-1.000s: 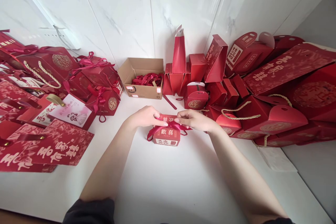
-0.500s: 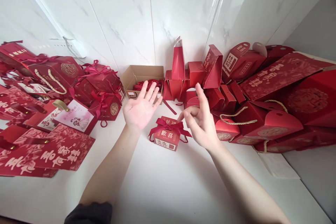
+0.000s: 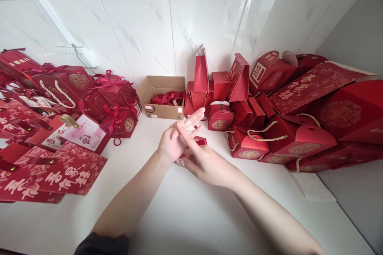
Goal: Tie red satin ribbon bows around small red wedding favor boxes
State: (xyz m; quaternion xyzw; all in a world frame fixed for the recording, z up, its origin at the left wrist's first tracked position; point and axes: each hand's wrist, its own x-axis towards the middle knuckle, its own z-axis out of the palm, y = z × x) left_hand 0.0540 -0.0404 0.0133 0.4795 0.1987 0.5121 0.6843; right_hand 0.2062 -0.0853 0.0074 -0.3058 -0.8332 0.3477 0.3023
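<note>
My left hand (image 3: 172, 146) is held palm up over the white table (image 3: 191, 215), its fingers stretched out and holding nothing. My right hand (image 3: 207, 164) crosses in front of it, fingers laid against the left palm and fingers, also holding nothing. Behind and under both hands sits a small red gift box (image 3: 201, 141) tied with a red ribbon. The hands hide most of it, and only its right corner and a bit of its lower left edge show.
An open cardboard box (image 3: 161, 110) of red ribbons (image 3: 167, 97) stands by the tiled wall. Ribbon-tied red boxes and bags (image 3: 116, 99) are piled at the left, and folded red boxes and rope-handled bags (image 3: 287, 135) at the right.
My hands let go of the ribbon bow on the small box, lifted apart with fingers spread, then came together, palm against palm, above the box. The box stays where it was.
</note>
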